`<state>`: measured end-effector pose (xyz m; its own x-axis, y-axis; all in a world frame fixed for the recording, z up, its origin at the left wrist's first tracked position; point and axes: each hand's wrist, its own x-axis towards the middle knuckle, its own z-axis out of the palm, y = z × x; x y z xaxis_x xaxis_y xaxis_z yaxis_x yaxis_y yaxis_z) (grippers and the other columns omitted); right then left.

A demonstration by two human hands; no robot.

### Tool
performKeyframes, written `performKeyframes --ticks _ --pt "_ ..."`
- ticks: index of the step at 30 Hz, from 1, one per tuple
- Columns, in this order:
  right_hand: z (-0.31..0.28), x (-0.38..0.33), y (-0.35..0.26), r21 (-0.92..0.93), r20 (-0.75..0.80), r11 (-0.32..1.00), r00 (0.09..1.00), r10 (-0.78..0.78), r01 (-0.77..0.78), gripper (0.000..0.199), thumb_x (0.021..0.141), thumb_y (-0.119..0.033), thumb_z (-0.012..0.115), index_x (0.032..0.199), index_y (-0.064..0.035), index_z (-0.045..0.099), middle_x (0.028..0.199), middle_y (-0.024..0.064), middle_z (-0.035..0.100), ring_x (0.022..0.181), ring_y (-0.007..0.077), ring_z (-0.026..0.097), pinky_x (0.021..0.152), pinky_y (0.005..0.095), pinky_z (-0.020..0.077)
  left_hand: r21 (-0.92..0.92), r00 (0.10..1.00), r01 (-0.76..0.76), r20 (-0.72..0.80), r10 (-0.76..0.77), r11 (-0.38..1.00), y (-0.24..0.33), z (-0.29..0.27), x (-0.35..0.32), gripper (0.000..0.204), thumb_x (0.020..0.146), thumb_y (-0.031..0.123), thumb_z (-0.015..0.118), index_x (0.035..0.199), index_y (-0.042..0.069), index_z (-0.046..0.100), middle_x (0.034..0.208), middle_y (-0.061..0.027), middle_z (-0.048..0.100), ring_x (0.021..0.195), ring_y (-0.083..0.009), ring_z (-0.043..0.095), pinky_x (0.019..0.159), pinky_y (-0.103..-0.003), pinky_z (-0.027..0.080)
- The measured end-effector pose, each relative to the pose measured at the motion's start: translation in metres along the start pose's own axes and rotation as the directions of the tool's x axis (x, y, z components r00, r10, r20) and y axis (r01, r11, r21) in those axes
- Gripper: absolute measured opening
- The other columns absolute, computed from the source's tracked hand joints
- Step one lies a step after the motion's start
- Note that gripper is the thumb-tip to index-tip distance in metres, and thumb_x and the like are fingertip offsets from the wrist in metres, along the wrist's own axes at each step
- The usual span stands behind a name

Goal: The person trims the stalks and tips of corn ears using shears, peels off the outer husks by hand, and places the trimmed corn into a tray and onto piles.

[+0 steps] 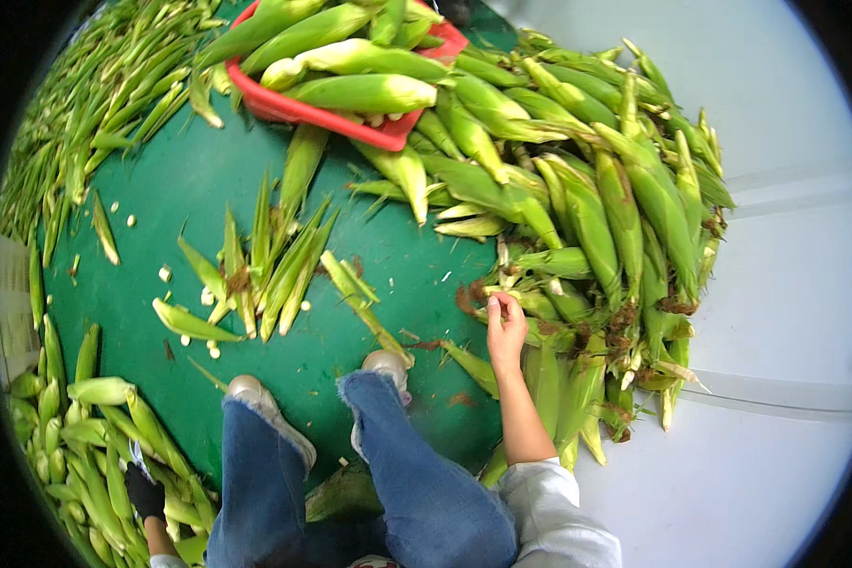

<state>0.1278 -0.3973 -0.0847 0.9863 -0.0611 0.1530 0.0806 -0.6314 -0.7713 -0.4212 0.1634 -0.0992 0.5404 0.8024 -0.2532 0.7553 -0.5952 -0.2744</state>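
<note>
My right hand [505, 331] reaches forward to the near edge of a big pile of green corn ears in their husks [596, 227]. Its fingers pinch together at a husk tip with brown silk. My left hand [144, 492], in a dark glove, hangs low at the left beside another heap of corn ears [85, 445]; what it grips is not clear. My legs in blue jeans [388, 473] and light shoes stand on the green floor [189, 180].
A red basket [284, 106] full of husked-looking pale green ears stands at the top. Loose husk strips [275, 270] and kernels lie on the green floor. More husks heap along the upper left [95, 104]. White wall panels [786, 312] rise on the right.
</note>
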Motion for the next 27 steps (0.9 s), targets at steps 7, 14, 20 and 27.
performKeyframes --ticks 7,14,20,27 --pt "-0.102 0.095 -0.044 -0.692 -0.065 0.545 0.712 -0.699 0.472 0.020 0.076 -0.015 0.060 0.092 -0.0044 0.054 0.095 0.0116 0.057 0.096 0.0278 0.052 0.085 0.0420 0.0400 -0.228 0.974 -0.226 -0.068 0.216 0.947 0.067 -0.018 0.017 0.080 0.056 0.001 0.068 0.128 0.000 0.034 0.130 -0.0199 0.039 0.121 -0.0349 0.035 0.102 -0.038 0.029" --pt "-0.200 0.189 -0.088 -0.920 -0.168 0.379 0.972 -0.162 -0.096 0.060 0.074 -0.036 0.065 0.123 -0.0103 0.042 0.120 0.0108 0.047 0.106 0.0288 0.050 0.080 0.0443 0.0442 -0.519 0.886 -0.458 -0.334 0.322 0.722 0.214 -0.095 0.040 0.070 0.060 0.004 0.063 0.123 0.000 0.034 0.107 -0.0200 0.051 0.099 -0.0345 0.052 0.083 -0.038 0.044" --pt "-0.240 0.171 -0.116 -0.952 0.043 0.272 0.943 -0.329 0.138 0.061 0.067 -0.032 0.073 0.116 -0.0085 0.047 0.099 0.0094 0.059 0.083 0.0269 0.058 0.066 0.0362 0.0485 -0.943 0.881 -0.280 -0.178 0.439 0.182 0.296 -0.141 0.050 0.046 0.068 0.004 0.062 0.110 0.005 0.042 0.082 -0.0095 0.055 0.073 -0.0203 0.057 0.062 -0.033 0.047" --pt "-0.185 0.071 -0.218 -0.394 0.757 0.407 0.542 -0.365 0.824 0.057 0.060 -0.032 0.075 0.108 -0.0112 0.053 0.096 0.0074 0.062 0.082 0.0239 0.061 0.069 0.0338 0.0498 -0.665 0.387 -0.747 -0.473 0.791 -0.032 0.421 -0.296 0.016 0.075 0.065 0.032 0.076 0.121 0.002 0.037 0.105 -0.0172 0.052 0.094 -0.0319 0.055 0.078 -0.038 0.046"
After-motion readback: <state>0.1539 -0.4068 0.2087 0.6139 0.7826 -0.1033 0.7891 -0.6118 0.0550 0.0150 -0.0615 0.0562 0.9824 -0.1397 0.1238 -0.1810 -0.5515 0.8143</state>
